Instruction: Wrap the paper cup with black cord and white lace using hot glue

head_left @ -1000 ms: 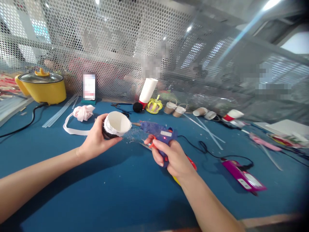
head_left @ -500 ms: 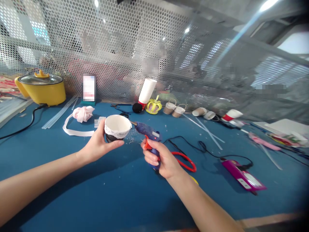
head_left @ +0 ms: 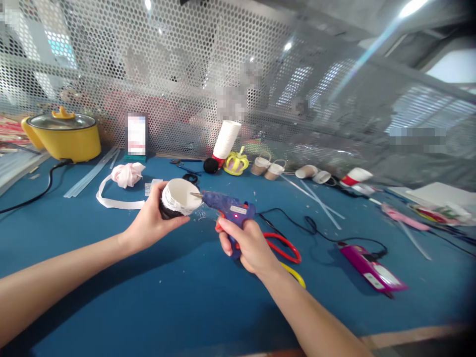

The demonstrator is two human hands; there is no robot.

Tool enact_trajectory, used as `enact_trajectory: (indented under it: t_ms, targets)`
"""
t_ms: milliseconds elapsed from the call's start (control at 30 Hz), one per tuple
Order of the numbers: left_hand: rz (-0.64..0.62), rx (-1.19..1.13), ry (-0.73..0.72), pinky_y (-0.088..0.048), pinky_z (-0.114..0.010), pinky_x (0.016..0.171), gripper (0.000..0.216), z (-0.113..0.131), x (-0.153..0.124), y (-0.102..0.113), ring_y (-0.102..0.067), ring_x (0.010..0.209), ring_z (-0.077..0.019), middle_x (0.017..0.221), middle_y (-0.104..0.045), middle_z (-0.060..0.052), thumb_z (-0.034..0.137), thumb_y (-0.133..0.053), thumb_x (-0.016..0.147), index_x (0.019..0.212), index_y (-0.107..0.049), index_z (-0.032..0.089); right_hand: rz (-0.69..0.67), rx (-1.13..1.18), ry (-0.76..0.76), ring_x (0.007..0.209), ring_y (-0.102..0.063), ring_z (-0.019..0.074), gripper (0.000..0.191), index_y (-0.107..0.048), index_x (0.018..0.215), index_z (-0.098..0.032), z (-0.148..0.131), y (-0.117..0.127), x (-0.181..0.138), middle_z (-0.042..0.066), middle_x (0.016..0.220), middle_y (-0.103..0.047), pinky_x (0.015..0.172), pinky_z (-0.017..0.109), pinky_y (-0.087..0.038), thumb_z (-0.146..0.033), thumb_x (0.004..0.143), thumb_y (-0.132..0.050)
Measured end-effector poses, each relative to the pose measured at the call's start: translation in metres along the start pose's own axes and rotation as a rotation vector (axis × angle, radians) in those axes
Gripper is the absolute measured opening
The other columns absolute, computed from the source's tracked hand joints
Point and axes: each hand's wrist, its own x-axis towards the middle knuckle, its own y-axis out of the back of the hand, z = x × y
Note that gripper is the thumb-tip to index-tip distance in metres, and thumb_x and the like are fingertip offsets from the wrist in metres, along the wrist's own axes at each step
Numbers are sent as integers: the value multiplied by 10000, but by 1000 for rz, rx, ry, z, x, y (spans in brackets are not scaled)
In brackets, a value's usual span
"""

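My left hand (head_left: 152, 215) is wrapped round a paper cup (head_left: 174, 203), its open mouth tilted toward me and to the right. White lacy trim rings the cup near its rim, and a black band covers the part below. My right hand (head_left: 247, 243) grips a blue hot glue gun (head_left: 230, 206) with a red trigger and a lit red light. The gun's metal nozzle reaches over the cup's right rim; whether it touches the cup I cannot tell. A white ribbon with a pale pink bundle (head_left: 127, 175) lies beyond my left hand.
A yellow electric pot (head_left: 70, 141) and an upright phone (head_left: 136, 136) stand at the back left. Stacked paper cups (head_left: 226, 141), a yellow crown-like piece (head_left: 236, 162) and small baskets (head_left: 274, 171) line the mesh. Red-handled (head_left: 286, 246) scissors and a purple power strip (head_left: 374, 270) lie rightward.
The cup has tilted further toward the right. The glue gun has moved left and turned more level, bringing its nozzle from beside the rim to over the cup's mouth.
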Motion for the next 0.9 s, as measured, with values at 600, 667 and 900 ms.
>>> enact_trajectory:
  t_ms: [600, 667, 900]
  targets:
    - [-76, -304, 145, -415, -393, 951, 716, 1, -1, -2, -518, 1086, -244, 1154, -530, -113, 316, -749, 586, 1167, -356, 172, -115, 377, -159, 307, -322, 19, 205, -578, 631, -138, 0, -3, 3, -66, 363, -422, 338, 157, -207, -325, 684, -642]
    - [-146, -350, 125, -422, -377, 944, 632, 1, -2, -2, -519, 1083, -226, 1167, -516, -105, 312, -677, 678, 1197, -337, 188, -106, 386, -165, 307, -322, 20, 211, -577, 623, -138, 2, -5, 3, -67, 364, -419, 338, 158, -206, -329, 676, -648]
    - [-125, -265, 110, -421, -363, 932, 565, -3, -3, -5, -504, 1078, -219, 1178, -492, -106, 307, -636, 719, 1189, -350, 180, -56, 383, -141, 318, -323, 18, 204, -583, 626, -136, 2, -7, 4, -61, 388, -440, 345, 159, -213, -320, 665, -660]
